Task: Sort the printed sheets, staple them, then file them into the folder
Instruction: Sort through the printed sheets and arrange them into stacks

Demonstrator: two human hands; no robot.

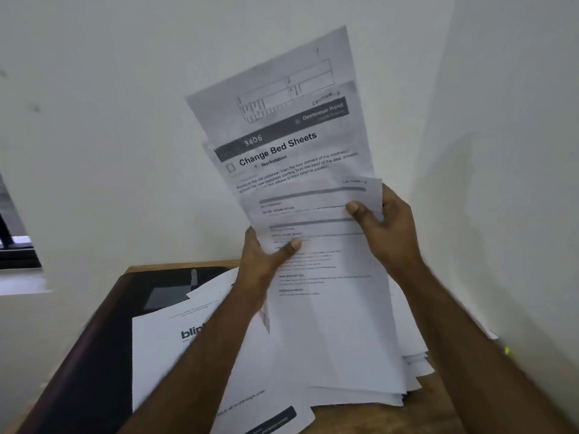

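I hold a fanned bundle of printed sheets (291,158) up in front of the wall. The front sheet reads "Change Bed Sheets", with other pages sticking out above and below it. My left hand (266,261) grips the bundle's lower left edge, thumb on the front. My right hand (385,223) pinches the right edge of a sheet, thumb on the printed face. Under my arms more loose printed sheets (175,343) lie spread on the desk, one marked "blin…". No stapler shows; whether a folder is there I cannot tell.
A dark-topped wooden desk (94,355) stands in a corner between two white walls. A dark flat item with a grey patch (169,296) lies at the desk's back. A window edge (12,242) shows at far left.
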